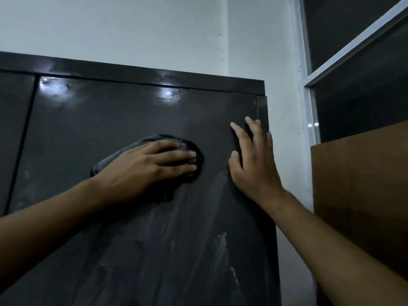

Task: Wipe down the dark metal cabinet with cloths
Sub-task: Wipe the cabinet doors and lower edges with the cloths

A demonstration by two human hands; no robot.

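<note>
The dark metal cabinet (123,111) fills most of the head view, its right door facing me with pale streaks low on the panel. My left hand (145,168) lies flat on a dark cloth (196,153), pressing it against the middle of the door. The cloth shows around my fingers and behind my wrist. My right hand (254,160) rests flat on the door near its right edge, fingers spread upward, holding nothing.
A white wall (265,51) rises behind and to the right of the cabinet. Further right stands a brown board (362,184) below a white-framed dark window (357,96). The cabinet's left door (13,129) shows at the left edge.
</note>
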